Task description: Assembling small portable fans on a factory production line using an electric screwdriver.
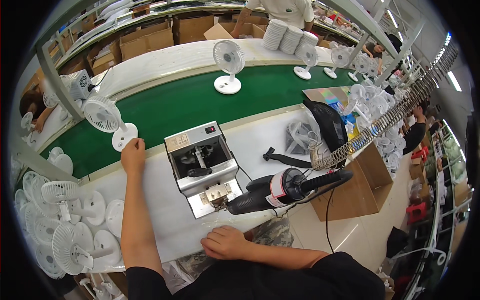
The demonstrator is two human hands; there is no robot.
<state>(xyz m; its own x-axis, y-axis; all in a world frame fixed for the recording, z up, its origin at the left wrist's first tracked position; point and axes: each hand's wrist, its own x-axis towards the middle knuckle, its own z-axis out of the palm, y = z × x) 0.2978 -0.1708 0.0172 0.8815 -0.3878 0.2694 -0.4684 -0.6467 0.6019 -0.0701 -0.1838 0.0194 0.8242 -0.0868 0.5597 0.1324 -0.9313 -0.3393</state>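
Note:
At the near edge of the green belt, my left hand (133, 155) grips the rim of a white desk fan's round base (125, 137); the fan's head (102, 114) tilts to the left. My right hand (227, 242) rests at the bench's front edge, fingers curled, with no object showing in them. Between and beyond my hands stands a metal screw feeder (200, 167) with a small lit red switch. A black electric screwdriver (265, 192) lies at the feeder's front right, its tip against the metal block there.
More fans (228, 60) stand on the green belt (170, 95). Several fans crowd the bench's left end (65, 220). A coiled spring (385, 115) runs from upper right to the screwdriver. Right of it are a cardboard box (357, 185) and piled fan parts (370, 105). People work across the belt.

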